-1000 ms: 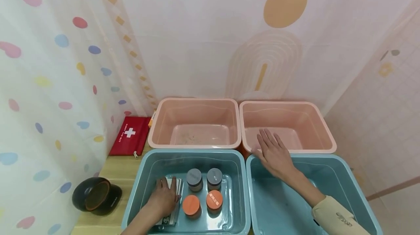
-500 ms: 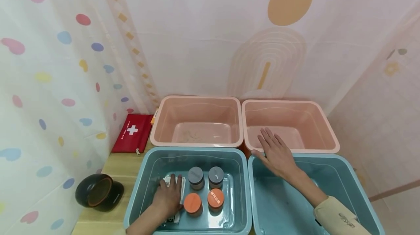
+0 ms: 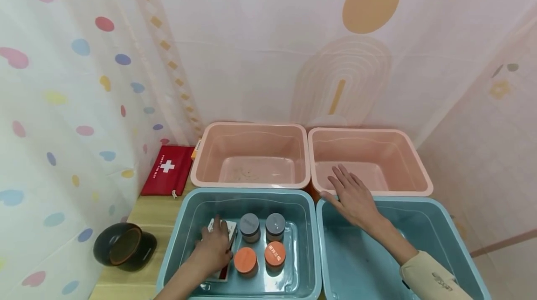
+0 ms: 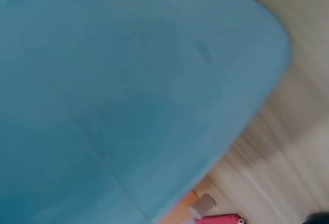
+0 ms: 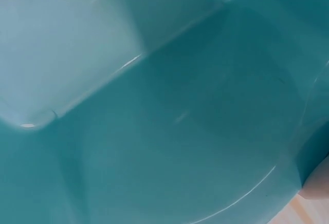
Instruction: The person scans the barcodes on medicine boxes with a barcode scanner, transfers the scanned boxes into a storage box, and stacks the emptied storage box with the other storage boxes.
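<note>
My left hand is inside the left blue tub, gripping a flat white box with a dark red edge. Its fingers lie over the box's far part and its thumb is at the right side; the hand covers much of the box. Beside it stand two grey-lidded jars and two orange-lidded jars. My right hand is spread with straight fingers over the adjoining rims of the right blue tub and right pink tub. It holds nothing.
A second pink tub stands behind the left blue one. On the wooden table at left are a red first aid pouch and black bowls. A patterned curtain hangs behind.
The flat stack under my left hand showed dark green print; now a white face and dark red edge show, shifted slightly away from me. My right hand stays in place.
</note>
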Demonstrator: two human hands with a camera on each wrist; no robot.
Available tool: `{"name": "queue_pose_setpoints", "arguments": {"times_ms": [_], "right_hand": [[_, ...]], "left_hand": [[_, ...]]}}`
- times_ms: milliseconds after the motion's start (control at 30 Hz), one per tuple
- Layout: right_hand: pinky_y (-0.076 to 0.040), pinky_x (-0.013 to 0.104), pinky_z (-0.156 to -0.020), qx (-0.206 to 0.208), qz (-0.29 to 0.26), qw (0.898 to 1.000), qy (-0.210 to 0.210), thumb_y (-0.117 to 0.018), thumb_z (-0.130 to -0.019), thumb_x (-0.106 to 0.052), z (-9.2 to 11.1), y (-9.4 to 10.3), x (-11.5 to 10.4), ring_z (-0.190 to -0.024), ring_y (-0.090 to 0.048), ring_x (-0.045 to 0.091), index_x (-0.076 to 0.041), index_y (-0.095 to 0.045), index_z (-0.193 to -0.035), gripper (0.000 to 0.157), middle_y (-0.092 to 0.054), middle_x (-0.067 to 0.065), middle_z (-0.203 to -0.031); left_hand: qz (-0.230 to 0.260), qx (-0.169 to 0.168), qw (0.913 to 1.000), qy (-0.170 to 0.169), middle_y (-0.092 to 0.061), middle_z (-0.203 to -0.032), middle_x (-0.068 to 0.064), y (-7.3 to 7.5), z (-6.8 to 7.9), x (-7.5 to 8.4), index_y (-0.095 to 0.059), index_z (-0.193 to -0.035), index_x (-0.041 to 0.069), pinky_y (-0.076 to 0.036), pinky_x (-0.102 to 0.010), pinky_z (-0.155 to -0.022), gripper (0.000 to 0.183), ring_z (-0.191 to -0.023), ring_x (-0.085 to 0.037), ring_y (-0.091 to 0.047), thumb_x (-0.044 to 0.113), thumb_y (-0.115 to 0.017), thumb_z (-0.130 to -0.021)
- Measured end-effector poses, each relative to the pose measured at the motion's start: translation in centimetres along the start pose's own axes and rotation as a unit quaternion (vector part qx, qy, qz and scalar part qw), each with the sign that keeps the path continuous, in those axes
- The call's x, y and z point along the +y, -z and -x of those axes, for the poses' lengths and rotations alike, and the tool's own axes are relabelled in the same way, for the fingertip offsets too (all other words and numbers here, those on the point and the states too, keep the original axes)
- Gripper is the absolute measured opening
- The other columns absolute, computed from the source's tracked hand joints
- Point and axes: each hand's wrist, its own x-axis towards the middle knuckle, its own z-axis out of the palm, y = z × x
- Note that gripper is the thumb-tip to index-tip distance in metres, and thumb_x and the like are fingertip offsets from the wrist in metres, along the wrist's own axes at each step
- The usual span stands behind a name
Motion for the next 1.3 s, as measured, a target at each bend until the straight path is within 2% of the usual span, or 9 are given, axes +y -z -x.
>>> {"name": "queue_pose_setpoints", "arguments": {"times_ms": [167, 300, 533, 600, 767, 933, 1067, 1133, 1300], "right_hand": [[-0.033, 0.063, -0.13, -0.003, 0.005, 1.0, 0.002, -0.066, -0.105, -0.043, 0.0, 0.0, -0.2, -0.16, -0.038, 0.047, 0.005, -0.06, -0.152, 0.068, -0.047, 0.028, -0.168], [-0.033, 0.064, -0.13, 0.0, 0.008, 1.0, 0.001, -0.067, -0.105, -0.04, -0.1, 0.3, -0.2, -0.16, -0.039, 0.047, 0.005, -0.06, -0.152, 0.066, -0.047, 0.027, -0.168], [-0.032, 0.063, -0.131, -0.006, 0.018, 1.0, 0.001, -0.066, -0.105, -0.04, -0.3, 0.3, -0.1, -0.16, -0.039, 0.046, 0.003, -0.062, -0.151, 0.063, -0.047, 0.026, -0.168], [-0.032, 0.064, -0.131, -0.006, 0.019, 1.0, 0.0, -0.066, -0.105, -0.041, -0.3, 0.2, 0.0, -0.161, -0.038, 0.046, 0.003, -0.063, -0.15, 0.063, -0.047, 0.026, -0.168], [-0.028, 0.065, -0.132, -0.003, 0.02, 1.0, 0.001, -0.067, -0.104, -0.041, -0.2, 0.1, 0.0, -0.161, -0.037, 0.047, 0.004, -0.065, -0.148, 0.063, -0.048, 0.027, -0.167], [-0.025, 0.066, -0.132, 0.002, 0.021, 1.0, 0.0, -0.066, -0.104, -0.042, -0.3, 0.2, 0.0, -0.161, -0.037, 0.047, 0.003, -0.066, -0.146, 0.062, -0.05, 0.027, -0.166], [-0.025, 0.067, -0.132, 0.003, 0.017, 1.0, 0.0, -0.067, -0.103, -0.041, -0.3, 0.3, -0.1, -0.161, -0.037, 0.048, 0.003, -0.067, -0.145, 0.06, -0.051, 0.027, -0.165], [-0.023, 0.067, -0.133, 0.001, 0.014, 1.0, -0.002, -0.067, -0.103, -0.041, -0.3, 0.2, -0.1, -0.161, -0.037, 0.047, 0.002, -0.067, -0.145, 0.06, -0.051, 0.027, -0.165], [-0.022, 0.066, -0.133, -0.002, 0.017, 1.0, -0.005, -0.067, -0.103, -0.04, -0.3, 0.1, -0.1, -0.162, -0.036, 0.046, 0.001, -0.067, -0.145, 0.059, -0.051, 0.026, -0.165]], "left_hand": [[-0.009, 0.063, 0.9977, -0.022, -0.047, -0.159, -0.04, 2.2, 2.1, 0.0, -0.067, -0.142, -0.006, -0.053, -0.081, -0.097, 0.052, -0.119, -0.064, -0.061, 0.017, -0.078, -0.096], [-0.009, 0.1, 0.9946, -0.027, -0.052, -0.16, -0.034, 3.7, 3.7, 0.5, -0.071, -0.145, 0.008, -0.052, -0.077, -0.104, 0.051, -0.126, -0.061, -0.062, 0.019, -0.079, -0.096], [0.083, 0.142, 0.9861, -0.024, -0.046, -0.169, -0.028, 3.8, 6.1, -0.4, -0.068, -0.152, 0.026, -0.051, -0.078, -0.105, 0.061, -0.141, -0.064, -0.051, 0.02, -0.082, -0.094], [0.105, 0.152, 0.9824, -0.023, -0.041, -0.172, -0.026, 4.6, 7.2, -0.4, -0.068, -0.153, 0.025, -0.052, -0.076, -0.105, 0.058, -0.146, -0.063, -0.045, 0.018, -0.081, -0.096], [0.106, 0.233, 0.9667, -0.004, -0.038, -0.173, -0.027, 7.2, 10.1, -1.4, -0.072, -0.146, 0.015, -0.047, -0.079, -0.108, 0.049, -0.152, -0.061, -0.031, 0.008, -0.078, -0.098], [0.105, 0.324, 0.9385, 0.058, -0.042, -0.168, -0.031, 7.9, 10.4, -5.2, -0.076, -0.138, 0.007, -0.045, -0.081, -0.104, 0.046, -0.145, -0.06, -0.035, 0.005, -0.08, -0.092], [0.118, 0.377, 0.9178, 0.037, -0.049, -0.156, -0.041, 7.1, 10.1, -8.2, -0.08, -0.127, 0.0, -0.045, -0.085, -0.103, 0.039, -0.132, -0.064, -0.044, -0.006, -0.074, -0.089], [0.116, 0.364, 0.9236, 0.031, -0.048, -0.155, -0.045, 6.7, 9.9, -9.3, -0.078, -0.128, -0.002, -0.041, -0.088, -0.1, 0.038, -0.13, -0.066, -0.043, -0.006, -0.071, -0.091], [0.096, 0.263, 0.9591, 0.04, -0.035, -0.165, -0.043, 6.3, 9.3, -11.2, -0.07, -0.142, 0.0, -0.037, -0.089, -0.105, 0.044, -0.137, -0.068, -0.033, 0.004, -0.072, -0.098]]}}
